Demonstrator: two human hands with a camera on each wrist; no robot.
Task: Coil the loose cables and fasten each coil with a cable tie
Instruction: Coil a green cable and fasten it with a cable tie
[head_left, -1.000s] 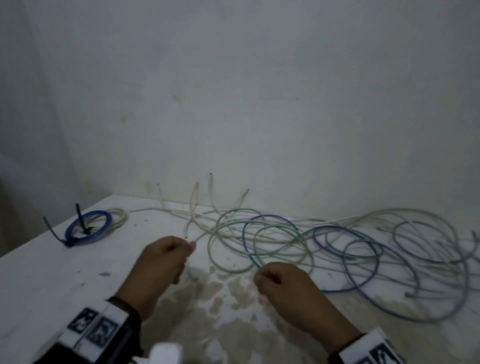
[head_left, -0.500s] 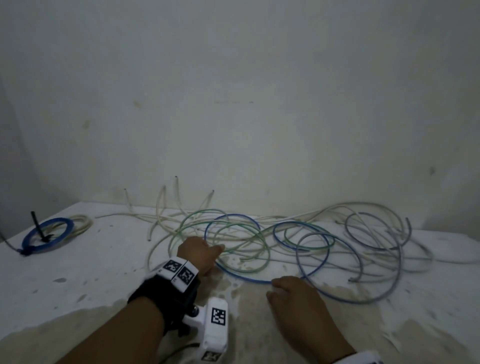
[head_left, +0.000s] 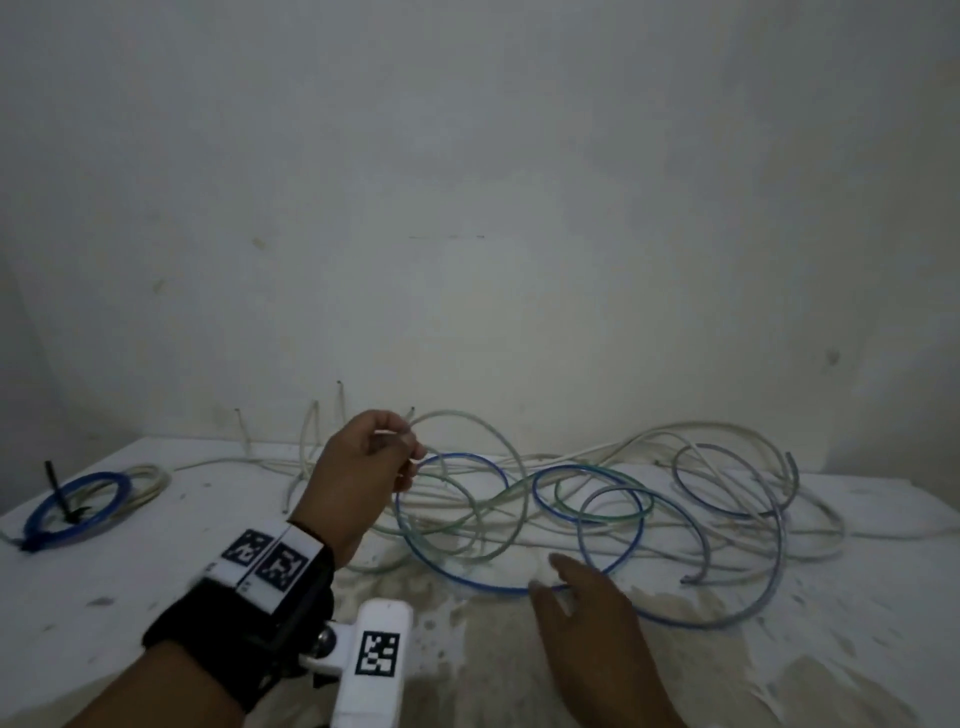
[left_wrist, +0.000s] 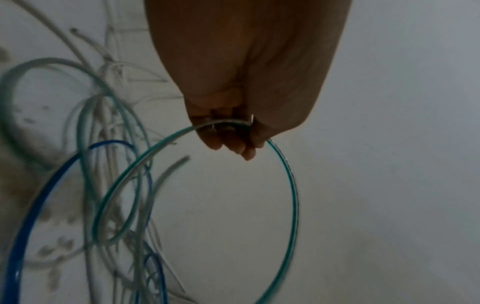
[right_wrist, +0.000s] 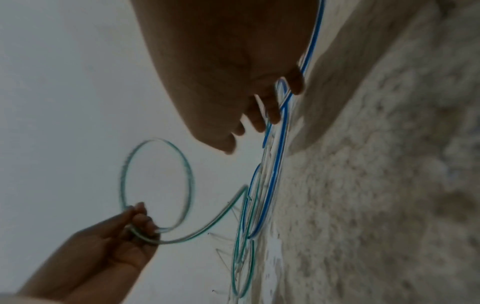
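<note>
Green cable (head_left: 470, 415) looped upright above the table (head_left: 156, 561); loose blue cable (head_left: 457, 577) and pale cables (head_left: 727, 431) tangled flat on it.

Green-and-white striped cable (left_wrist: 291, 185) loops up; blue cable (head_left: 452, 571) curls beside pale white ones (head_left: 727, 431); blue coil (head_left: 78, 501) wears a black tie (head_left: 57, 491); wristband (head_left: 265, 561) shows black-and-white squares.

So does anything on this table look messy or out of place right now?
Yes. The loose cables lie tangled in overlapping loops against the wall, and the table under the hands is stained brown and worn. The blue coil at far left is already tied.
</note>
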